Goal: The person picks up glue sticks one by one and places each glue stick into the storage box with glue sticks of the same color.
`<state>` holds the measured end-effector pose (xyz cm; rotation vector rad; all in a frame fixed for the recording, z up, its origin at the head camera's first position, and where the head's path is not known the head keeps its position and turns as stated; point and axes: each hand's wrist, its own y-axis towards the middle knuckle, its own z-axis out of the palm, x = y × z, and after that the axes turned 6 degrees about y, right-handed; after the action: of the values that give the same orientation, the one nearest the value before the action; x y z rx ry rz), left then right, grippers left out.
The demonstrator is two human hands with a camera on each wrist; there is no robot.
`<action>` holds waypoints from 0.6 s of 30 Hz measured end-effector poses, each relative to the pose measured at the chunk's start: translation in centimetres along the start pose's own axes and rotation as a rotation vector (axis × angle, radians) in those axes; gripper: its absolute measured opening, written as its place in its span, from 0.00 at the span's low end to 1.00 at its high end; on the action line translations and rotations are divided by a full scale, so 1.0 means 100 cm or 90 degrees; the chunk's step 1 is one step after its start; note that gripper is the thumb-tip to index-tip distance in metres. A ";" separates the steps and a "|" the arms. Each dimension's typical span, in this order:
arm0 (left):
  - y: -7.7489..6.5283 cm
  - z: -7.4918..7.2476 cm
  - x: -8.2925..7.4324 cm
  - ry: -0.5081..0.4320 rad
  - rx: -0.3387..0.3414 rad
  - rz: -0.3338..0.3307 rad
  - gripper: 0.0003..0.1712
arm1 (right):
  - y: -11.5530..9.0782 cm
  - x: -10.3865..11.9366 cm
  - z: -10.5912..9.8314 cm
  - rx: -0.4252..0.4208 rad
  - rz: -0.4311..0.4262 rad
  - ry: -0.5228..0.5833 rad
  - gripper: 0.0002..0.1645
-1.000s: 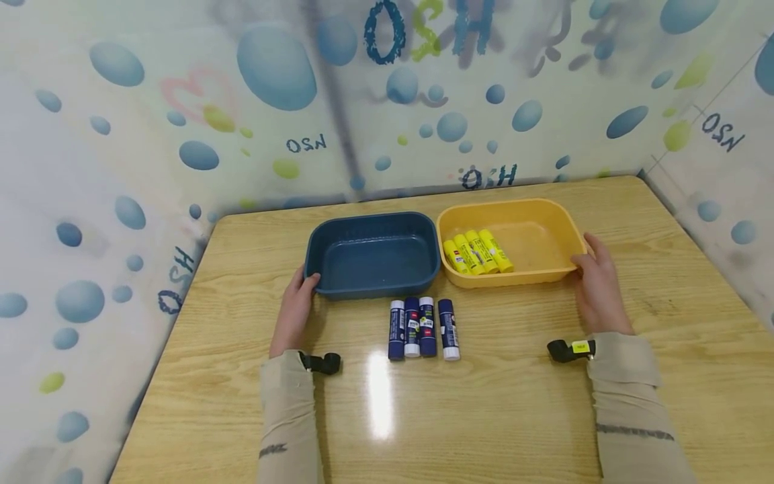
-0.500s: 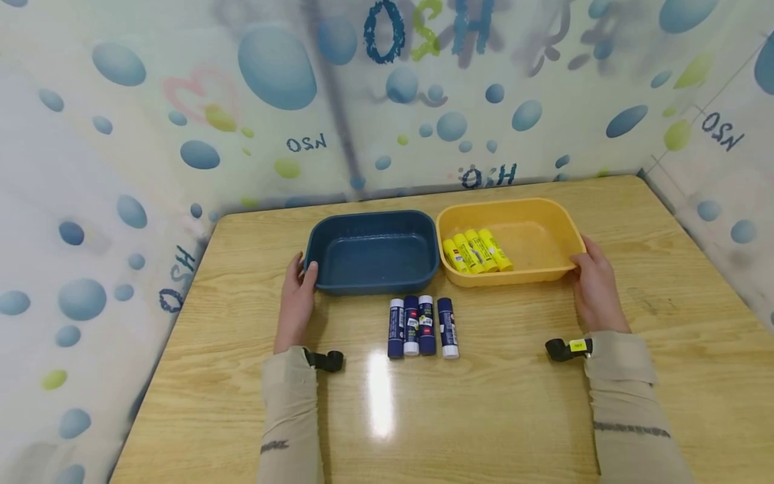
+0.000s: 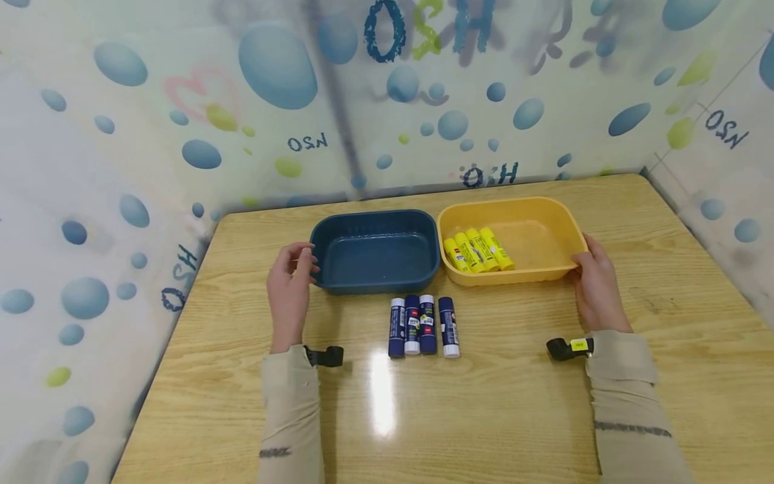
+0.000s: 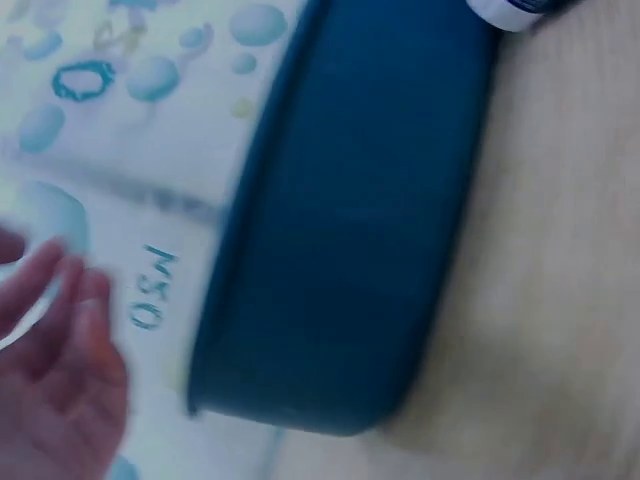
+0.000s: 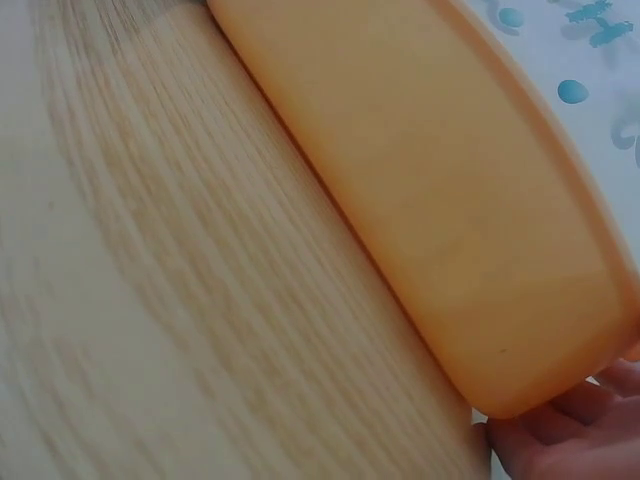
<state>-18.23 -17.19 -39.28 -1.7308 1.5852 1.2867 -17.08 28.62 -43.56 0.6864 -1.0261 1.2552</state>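
Observation:
A dark blue plastic basin and a yellow-orange basin stand side by side on the wooden table. My left hand is at the blue basin's left end, fingers loosely bent; in the left wrist view a gap shows between that hand and the blue basin. At the far right end, my right hand holds the yellow-orange basin by its rim, thumb on top and fingers along the outside. Several yellow glue sticks lie in the left part of that basin.
In front of the basins, three navy-and-white glue sticks lie in a row on the table, with another navy glue stick slightly apart to their right. A patterned wall rises behind the table.
My left hand has let go of the blue basin's rim and shifted slightly up and left. The right hand keeps its hold on the yellow-orange basin.

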 end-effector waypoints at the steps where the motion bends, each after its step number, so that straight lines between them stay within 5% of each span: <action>1: -0.001 -0.001 -0.004 0.024 0.036 0.005 0.21 | 0.000 0.000 0.000 0.001 -0.001 0.001 0.30; 6: -0.010 0.001 -0.027 0.176 0.284 0.027 0.22 | 0.000 0.000 0.000 0.004 -0.001 0.010 0.31; 9: -0.017 0.006 -0.038 0.258 0.398 0.041 0.19 | 0.000 0.000 0.000 -0.001 0.002 0.012 0.31; 14: -0.027 0.016 -0.053 0.329 0.464 0.068 0.16 | 0.000 0.001 0.000 -0.007 0.006 0.005 0.31; 18: -0.033 0.022 -0.058 0.319 0.505 0.039 0.18 | 0.000 0.001 0.001 -0.005 0.008 0.007 0.33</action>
<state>-15.22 -11.62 -36.17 -1.5159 2.0420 0.1371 -17.06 28.60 -43.46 0.6680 -1.0264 1.2637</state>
